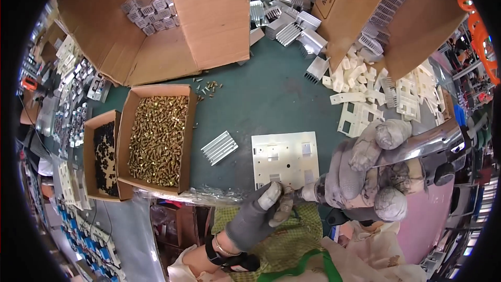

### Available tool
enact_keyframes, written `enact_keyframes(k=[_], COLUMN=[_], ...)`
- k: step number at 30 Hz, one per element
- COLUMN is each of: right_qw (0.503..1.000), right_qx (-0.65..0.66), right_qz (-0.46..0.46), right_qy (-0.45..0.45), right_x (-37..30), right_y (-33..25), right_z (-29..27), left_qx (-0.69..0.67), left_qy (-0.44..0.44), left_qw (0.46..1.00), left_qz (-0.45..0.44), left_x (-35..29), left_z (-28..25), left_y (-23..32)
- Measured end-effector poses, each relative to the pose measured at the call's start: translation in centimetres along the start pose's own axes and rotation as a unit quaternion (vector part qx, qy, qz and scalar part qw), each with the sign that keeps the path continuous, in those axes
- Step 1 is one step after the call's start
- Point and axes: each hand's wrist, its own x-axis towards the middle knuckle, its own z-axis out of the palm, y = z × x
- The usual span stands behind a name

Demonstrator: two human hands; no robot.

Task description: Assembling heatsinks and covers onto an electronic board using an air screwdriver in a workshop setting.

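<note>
My right hand (360, 172), in a grey glove with pale fingertips, is closed around a power screwdriver (309, 193) held nearly level, its nose toward the left. At its tip, the thumb and fingers of my gloved left hand (258, 214) are pinched together; whatever they hold is too small to make out. Just beyond both hands lies a flat white plastic plate (287, 151) with square cutouts and small holes, its near edge partly hidden by my left fingers. A finned silver heat sink (219, 148) rests on the green table left of the plate.
To the left stand a cardboard tray (123, 162) of brass-coloured screws and a smaller tray (88, 151) of black parts. Open cartons (219, 21) stand behind. Loose heat sinks (289, 31) and white plastic pieces (360, 78) lie at the back right. An orange coiled cord (477, 31) hangs far right.
</note>
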Motion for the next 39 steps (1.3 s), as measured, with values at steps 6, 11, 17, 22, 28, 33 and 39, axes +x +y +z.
enact_keyframes(k=[6,11,17,22,28,33,39], right_qw=[0.997,0.973,0.970,0.932,0.938,0.970,0.894], right_qx=[-0.068,-0.150,-0.235,-0.362,-0.345,-0.238,-0.441], right_qz=[0.042,0.008,-0.034,0.012,-0.001,0.033,0.027], right_qy=[0.004,-0.175,-0.045,0.018,0.003,-0.022,-0.067], right_x=[-0.3,1.3,1.6,1.3,1.1,1.8,1.7], right_y=[0.3,0.6,3.6,5.0,6.1,7.1,4.5], right_z=[-0.2,-1.5,-3.7,-5.9,-6.3,-5.6,-5.0], left_qx=[0.009,0.069,0.032,0.030,0.029,0.019,0.002], left_qy=[-0.016,-0.020,0.049,0.042,0.015,0.005,-0.001], left_qw=[1.000,0.997,0.997,0.997,0.998,0.996,0.996], left_qz=[0.006,0.013,0.051,0.054,0.062,0.086,0.094], left_x=[0.1,0.4,0.5,0.6,1.1,1.3,1.3], left_z=[-0.3,-1.0,-1.4,-1.1,-1.6,-1.6,-1.4], left_y=[-0.1,-0.1,0.6,1.0,1.1,0.7,0.4])
